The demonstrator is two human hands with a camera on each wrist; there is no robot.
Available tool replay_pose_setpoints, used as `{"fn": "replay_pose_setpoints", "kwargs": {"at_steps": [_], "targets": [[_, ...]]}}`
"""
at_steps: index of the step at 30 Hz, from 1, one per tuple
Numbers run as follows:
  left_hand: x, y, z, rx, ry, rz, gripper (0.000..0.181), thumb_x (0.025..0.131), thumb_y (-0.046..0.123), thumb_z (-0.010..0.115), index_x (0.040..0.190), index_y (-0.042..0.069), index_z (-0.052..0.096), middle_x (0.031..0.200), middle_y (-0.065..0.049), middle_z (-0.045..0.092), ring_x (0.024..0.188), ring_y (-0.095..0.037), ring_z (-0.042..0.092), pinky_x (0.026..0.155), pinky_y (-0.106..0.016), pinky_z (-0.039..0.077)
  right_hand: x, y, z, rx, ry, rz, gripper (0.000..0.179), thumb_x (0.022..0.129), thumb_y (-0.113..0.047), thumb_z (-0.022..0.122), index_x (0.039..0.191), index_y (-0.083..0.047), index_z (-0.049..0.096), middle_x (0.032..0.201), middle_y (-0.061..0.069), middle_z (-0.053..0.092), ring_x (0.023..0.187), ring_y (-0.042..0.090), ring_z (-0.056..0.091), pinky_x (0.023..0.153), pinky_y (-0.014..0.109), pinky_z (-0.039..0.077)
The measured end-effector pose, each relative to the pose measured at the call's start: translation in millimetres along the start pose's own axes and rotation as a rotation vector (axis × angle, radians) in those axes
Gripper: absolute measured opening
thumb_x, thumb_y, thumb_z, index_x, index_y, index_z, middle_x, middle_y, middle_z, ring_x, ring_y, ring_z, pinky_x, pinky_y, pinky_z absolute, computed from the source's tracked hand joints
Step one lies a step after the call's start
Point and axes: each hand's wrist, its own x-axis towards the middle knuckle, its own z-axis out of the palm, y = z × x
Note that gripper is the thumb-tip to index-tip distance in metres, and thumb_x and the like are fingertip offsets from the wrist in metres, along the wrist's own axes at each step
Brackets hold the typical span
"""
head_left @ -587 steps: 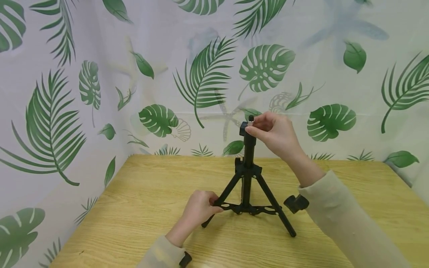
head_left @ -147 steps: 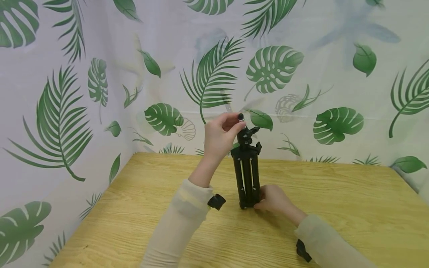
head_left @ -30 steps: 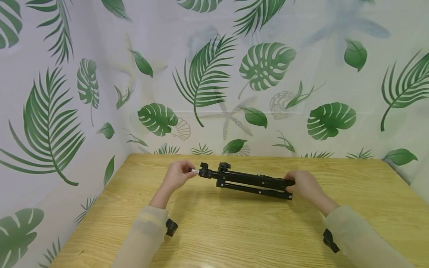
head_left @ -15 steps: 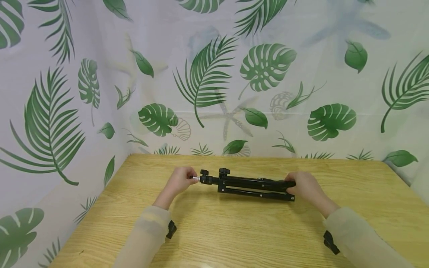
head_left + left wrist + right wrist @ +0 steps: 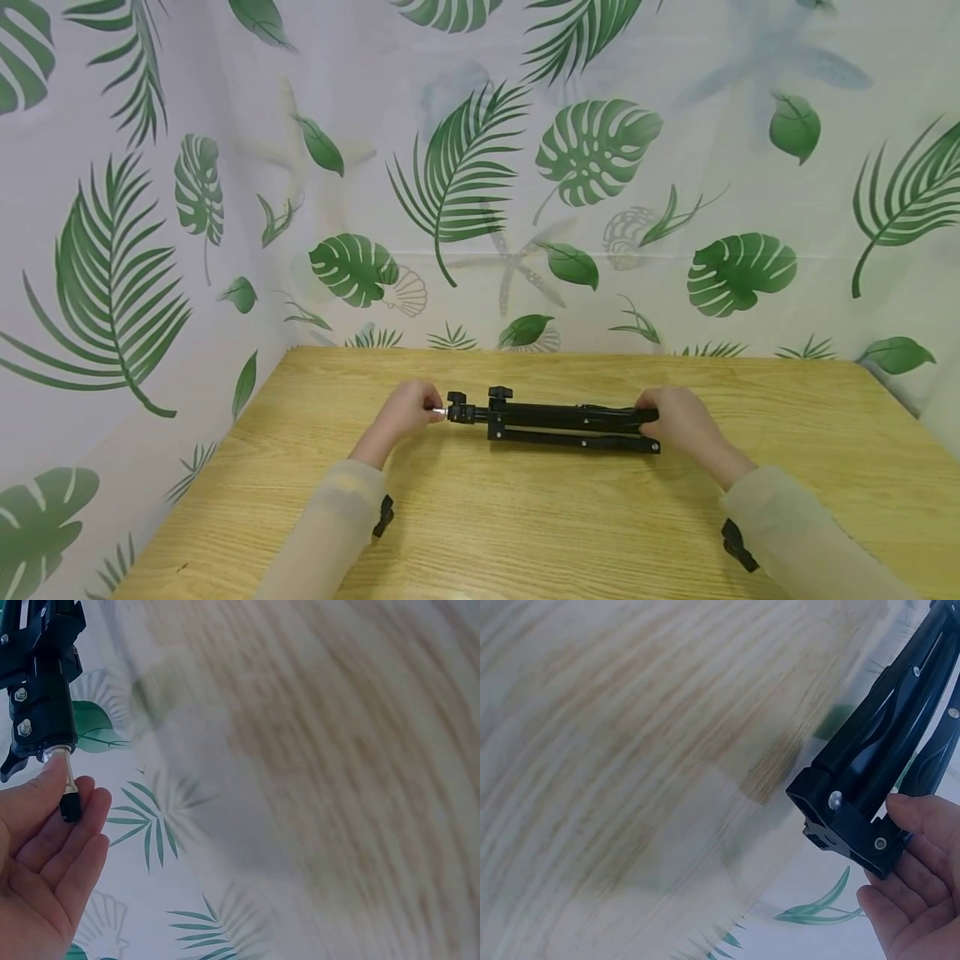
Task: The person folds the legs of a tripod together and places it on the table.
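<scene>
A black folded tripod [image 5: 570, 417] lies sideways across the wooden table, its head end to the left and its feet to the right. My left hand [image 5: 405, 410] pinches the silver, black-tipped stud [image 5: 70, 796] at the head end between thumb and fingers, as the left wrist view shows. At the other end, my right hand [image 5: 678, 421] grips the folded leg ends [image 5: 862, 825], thumb on one side and fingers beneath. Two black knobs [image 5: 500, 393] stick up near the head. Whether the tripod touches the table along its whole length, I cannot tell.
The wooden table [image 5: 525, 525] spreads under both forearms. Behind it and along the left hangs a white curtain [image 5: 480, 317] with green leaf prints. A black wrist mount [image 5: 738, 546] shows at the right sleeve, another [image 5: 383, 517] at the left.
Earlier the tripod stood with legs spread, then upright with legs folded. Now it lies sideways between both hands; over the last second its head end has come down slightly, nearer level.
</scene>
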Motion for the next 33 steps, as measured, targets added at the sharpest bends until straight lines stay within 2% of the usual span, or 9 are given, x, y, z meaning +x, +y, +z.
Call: {"fn": "replay_pose_setpoints", "kwargs": {"at_steps": [13, 21, 27, 33], "targets": [[4.5, 2.9, 2.5, 0.111, -0.058, -0.006, 0.006, 0.076, 0.007, 0.069, 0.075, 0.003, 0.064, 0.072, -0.004, 0.060, 0.068, -0.015, 0.055, 0.065, -0.029, 0.046, -1.2, -0.2, 3.1, -0.016, -0.001, 0.004, 0.023, 0.072, -0.001, 0.069, 0.093, 0.003, 0.063, 0.092, 0.018, 0.062, 0.085, 0.036, 0.056, 0.070, 0.045, 0.046], [5.5, 1.1, 4.4, 0.131, -0.097, -0.033, 0.007, 0.076, 0.010, 0.070, 0.075, 0.005, 0.064, 0.073, -0.002, 0.059, 0.068, -0.015, 0.054, 0.065, -0.030, 0.046, -0.5, -0.2, 4.0, -0.005, 0.002, -0.002, 0.021, 0.073, 0.000, 0.068, 0.093, 0.003, 0.063, 0.092, 0.018, 0.062, 0.085, 0.036, 0.056, 0.070, 0.045, 0.046], [7.0, -0.1, 7.2, 0.141, -0.095, -0.024, 0.007, 0.076, 0.010, 0.070, 0.076, 0.006, 0.065, 0.074, -0.002, 0.059, 0.070, -0.016, 0.054, 0.066, -0.031, 0.046, 0.2, 2.4, 4.7, -0.013, 0.016, -0.018, 0.021, 0.072, 0.000, 0.069, 0.092, 0.004, 0.064, 0.091, 0.019, 0.062, 0.085, 0.037, 0.056, 0.070, 0.046, 0.045], [8.6, -3.4, 11.5, 0.131, -0.096, -0.027, 0.007, 0.076, 0.010, 0.070, 0.073, 0.007, 0.064, 0.072, -0.001, 0.059, 0.069, -0.016, 0.054, 0.067, -0.031, 0.046, 0.0, 3.9, 5.3, -0.015, -0.006, -0.010, 0.020, 0.072, -0.001, 0.069, 0.092, 0.003, 0.064, 0.091, 0.018, 0.062, 0.085, 0.037, 0.056, 0.071, 0.046, 0.045]]}}
